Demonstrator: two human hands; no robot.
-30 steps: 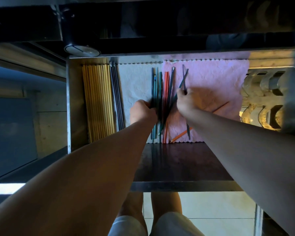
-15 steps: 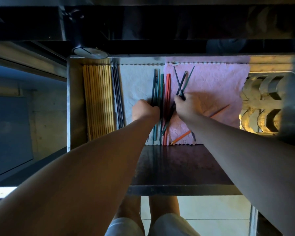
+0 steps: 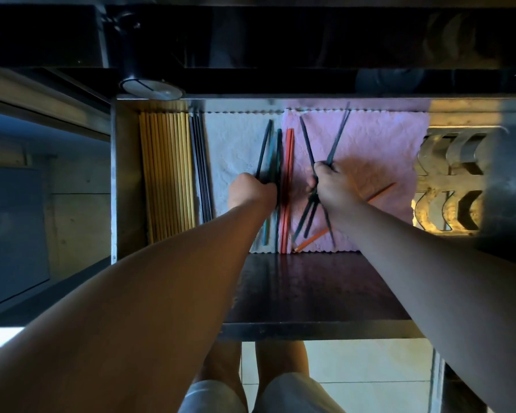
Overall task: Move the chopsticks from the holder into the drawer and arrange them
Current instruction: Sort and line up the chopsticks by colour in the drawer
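The open metal drawer holds a white cloth and a pink cloth. Yellow chopsticks lie in a neat row at the left, with black chopsticks beside them. My left hand is closed around dark and teal chopsticks on the white cloth. Red chopsticks lie straight at the seam of the two cloths. My right hand grips several dark chopsticks that cross in an X over the pink cloth. One orange chopstick lies slanted under my right wrist.
A round white holder stands on the dark counter behind the drawer's back left corner. A shiny metal rack with curved slots fills the right part of the drawer. The dark drawer front is below, with my knees and a tiled floor beneath.
My right hand has gathered the dark chopsticks and shifted right, away from the red ones; they now cross in an X. My left hand stays on the teal and dark bundle.
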